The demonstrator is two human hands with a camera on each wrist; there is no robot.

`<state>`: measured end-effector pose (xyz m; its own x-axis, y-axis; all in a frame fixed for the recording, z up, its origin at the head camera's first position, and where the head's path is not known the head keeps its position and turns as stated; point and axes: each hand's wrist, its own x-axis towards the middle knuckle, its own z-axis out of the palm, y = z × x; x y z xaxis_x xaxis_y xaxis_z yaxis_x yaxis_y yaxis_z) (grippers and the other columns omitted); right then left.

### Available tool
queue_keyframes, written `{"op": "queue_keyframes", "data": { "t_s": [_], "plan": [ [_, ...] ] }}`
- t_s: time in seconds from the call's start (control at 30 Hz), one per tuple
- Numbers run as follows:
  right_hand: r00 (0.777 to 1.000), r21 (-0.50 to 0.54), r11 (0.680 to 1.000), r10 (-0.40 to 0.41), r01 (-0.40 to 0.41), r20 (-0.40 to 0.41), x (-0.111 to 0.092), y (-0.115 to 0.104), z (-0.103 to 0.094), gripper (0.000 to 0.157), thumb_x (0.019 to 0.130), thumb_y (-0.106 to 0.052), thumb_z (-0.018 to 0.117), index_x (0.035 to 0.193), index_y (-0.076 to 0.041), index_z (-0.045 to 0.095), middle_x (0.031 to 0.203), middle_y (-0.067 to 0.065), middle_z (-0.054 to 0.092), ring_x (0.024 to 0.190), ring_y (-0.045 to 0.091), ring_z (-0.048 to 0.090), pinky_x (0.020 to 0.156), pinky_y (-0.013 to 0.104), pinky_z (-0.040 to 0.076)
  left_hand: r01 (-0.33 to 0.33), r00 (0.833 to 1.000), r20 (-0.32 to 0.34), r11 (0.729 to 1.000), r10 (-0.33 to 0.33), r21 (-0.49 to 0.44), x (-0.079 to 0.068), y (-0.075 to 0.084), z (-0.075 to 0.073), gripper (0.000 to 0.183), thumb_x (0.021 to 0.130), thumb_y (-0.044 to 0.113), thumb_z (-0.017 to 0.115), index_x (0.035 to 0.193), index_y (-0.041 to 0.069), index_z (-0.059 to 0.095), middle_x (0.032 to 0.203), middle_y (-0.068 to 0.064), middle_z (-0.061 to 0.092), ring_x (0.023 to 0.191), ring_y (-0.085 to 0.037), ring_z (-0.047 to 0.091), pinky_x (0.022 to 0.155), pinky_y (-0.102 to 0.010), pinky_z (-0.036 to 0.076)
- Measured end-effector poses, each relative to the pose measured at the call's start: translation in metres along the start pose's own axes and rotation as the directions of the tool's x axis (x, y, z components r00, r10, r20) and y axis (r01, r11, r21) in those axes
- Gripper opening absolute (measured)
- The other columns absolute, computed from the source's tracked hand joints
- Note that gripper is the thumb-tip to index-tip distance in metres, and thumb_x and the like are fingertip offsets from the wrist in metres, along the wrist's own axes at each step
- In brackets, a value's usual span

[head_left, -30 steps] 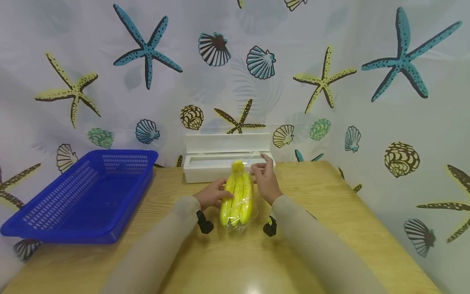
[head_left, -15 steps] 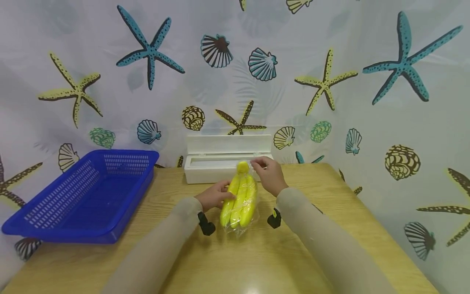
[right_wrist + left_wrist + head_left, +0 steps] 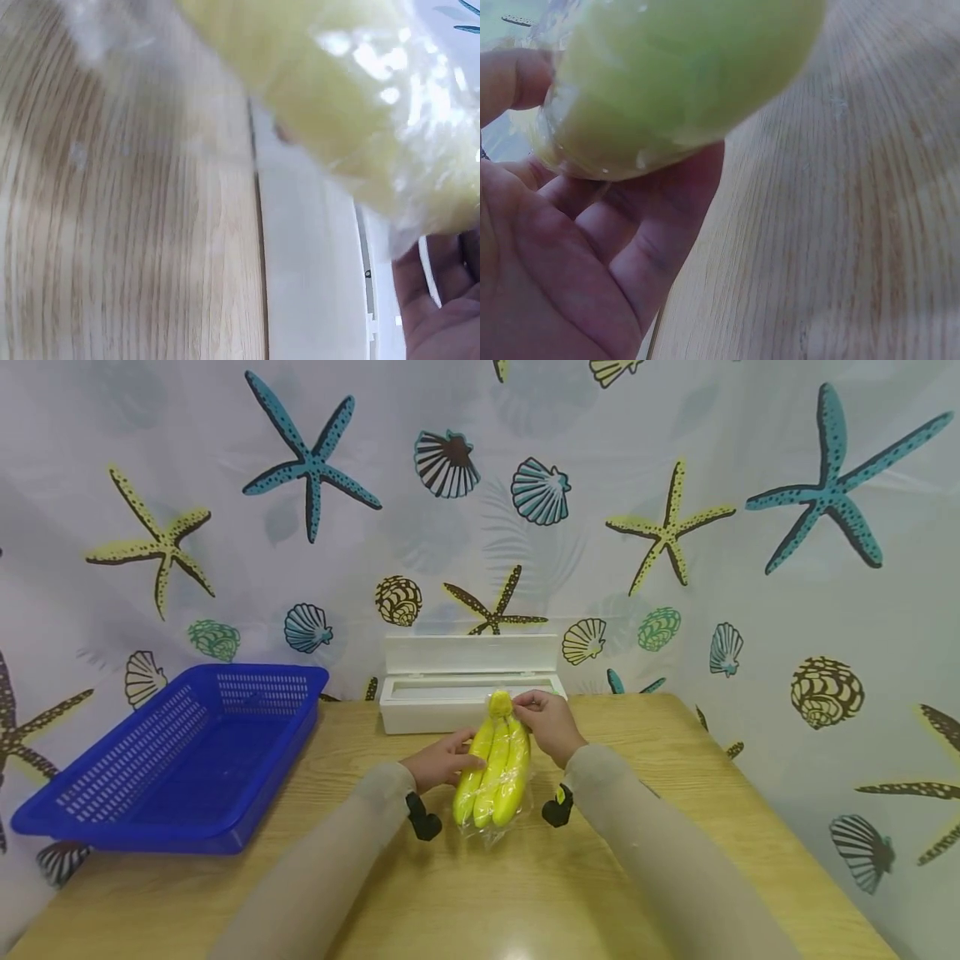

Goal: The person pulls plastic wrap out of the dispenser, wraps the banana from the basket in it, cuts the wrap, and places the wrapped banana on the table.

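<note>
A bunch of yellow bananas wrapped in clear plastic wrap is held up over the table, stem end up. My left hand grips its left side, thumb on the front; in the left wrist view, that hand's curled fingers lie under a wrapped banana. By the stem, my right hand pinches the plastic wrap with bent fingers. The right wrist view shows the shiny wrapped bananas blurred, and the right hand only in part at the edge.
Behind the bananas stands a long white box, its lid raised. A blue plastic basket sits at the left of the wooden table. A patterned cloth hangs behind the table and along the right side.
The right hand has moved from the bunch's upper right side in to the stem, folding the loose wrap there. The bananas have tilted slightly to the right. The left hand keeps its grip.
</note>
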<state>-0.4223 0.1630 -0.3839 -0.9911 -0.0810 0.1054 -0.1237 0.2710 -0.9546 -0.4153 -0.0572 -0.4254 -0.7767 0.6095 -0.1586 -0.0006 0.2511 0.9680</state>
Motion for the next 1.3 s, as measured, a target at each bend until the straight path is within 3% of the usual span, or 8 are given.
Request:
{"op": "queue_keyframes", "data": {
  "t_s": [0.4,0.63,0.7,0.8,0.87,0.93,1.17,1.3],
  "plan": [
    [0.978,-0.005,0.998,-0.056,0.059,0.201,-0.012,-0.001,0.007,0.042,0.104,-0.026,0.052,0.139,-0.004,0.056,0.139,0.019,0.059,0.106,0.016,0.065,0.094,0.034,0.058,-0.018,0.997,-0.075,1.000,0.017,-0.015,-0.010,0.005,-0.006,0.060,0.100,0.019,0.056,0.152,0.018,0.026,0.133,-0.020,0.061,0.094,-0.016,0.070,0.081,-0.034,0.061],
    [0.961,0.046,0.999,0.010,-0.023,0.276,-0.010,0.012,0.014,0.046,0.103,-0.029,0.057,0.144,-0.009,0.052,0.125,0.017,0.066,0.090,0.014,0.071,0.076,0.032,0.062,-0.034,0.995,-0.096,0.997,0.040,0.062,-0.014,0.006,-0.008,0.066,0.101,0.026,0.058,0.154,0.018,0.019,0.146,-0.023,0.051,0.116,-0.033,0.066,0.090,-0.044,0.059],
    [0.967,0.041,0.998,0.026,-0.037,0.253,-0.010,0.014,0.016,0.042,0.103,-0.028,0.058,0.140,-0.009,0.056,0.120,0.015,0.069,0.086,0.013,0.071,0.074,0.030,0.062,-0.071,0.982,-0.167,0.989,0.092,0.130,-0.016,0.012,-0.007,0.066,0.102,0.030,0.057,0.156,0.020,0.020,0.153,-0.020,0.044,0.130,-0.036,0.057,0.100,-0.049,0.054],
    [0.971,0.014,0.999,0.038,-0.042,0.235,-0.011,0.015,0.020,0.037,0.102,-0.025,0.059,0.133,-0.006,0.060,0.114,0.014,0.071,0.083,0.012,0.071,0.073,0.029,0.062,-0.154,0.934,-0.285,0.962,0.216,0.224,-0.018,0.023,-0.004,0.061,0.105,0.032,0.053,0.157,0.021,0.025,0.159,-0.012,0.037,0.142,-0.034,0.045,0.111,-0.051,0.045],
    [0.969,-0.006,0.999,0.034,-0.034,0.243,-0.011,0.015,0.023,0.034,0.102,-0.024,0.059,0.130,-0.005,0.062,0.113,0.014,0.072,0.083,0.012,0.071,0.075,0.030,0.062,-0.218,0.904,-0.320,0.948,0.285,0.231,-0.019,0.030,-0.003,0.053,0.106,0.026,0.048,0.156,0.020,0.031,0.159,-0.010,0.038,0.143,-0.032,0.044,0.114,-0.051,0.043],
    [0.964,-0.035,0.999,0.009,0.001,0.264,-0.012,0.014,0.025,0.032,0.102,-0.023,0.059,0.127,-0.004,0.063,0.113,0.014,0.072,0.084,0.012,0.070,0.076,0.029,0.061,-0.250,0.894,-0.322,0.943,0.312,0.220,-0.019,0.035,-0.001,0.048,0.108,0.021,0.043,0.155,0.019,0.035,0.155,-0.011,0.043,0.140,-0.030,0.048,0.113,-0.049,0.044],
    [0.949,-0.106,0.989,-0.064,0.101,0.308,-0.017,0.009,0.031,0.027,0.102,-0.020,0.058,0.124,-0.004,0.063,0.115,0.015,0.070,0.086,0.011,0.069,0.078,0.028,0.060,-0.197,0.904,-0.362,0.973,0.226,0.117,-0.013,0.038,-0.003,0.044,0.110,0.032,0.033,0.139,0.009,0.057,0.133,-0.012,0.063,0.124,-0.026,0.060,0.105,-0.041,0.052],
    [0.949,-0.117,0.988,-0.059,0.100,0.311,-0.019,0.008,0.032,0.026,0.102,-0.018,0.059,0.123,-0.003,0.063,0.112,0.016,0.070,0.084,0.011,0.068,0.076,0.028,0.060,-0.175,0.933,-0.336,0.979,0.130,-0.107,-0.009,0.035,-0.010,0.056,0.110,0.043,0.029,0.136,0.002,0.058,0.133,-0.016,0.063,0.126,-0.026,0.060,0.107,-0.039,0.051]
  ]
}}
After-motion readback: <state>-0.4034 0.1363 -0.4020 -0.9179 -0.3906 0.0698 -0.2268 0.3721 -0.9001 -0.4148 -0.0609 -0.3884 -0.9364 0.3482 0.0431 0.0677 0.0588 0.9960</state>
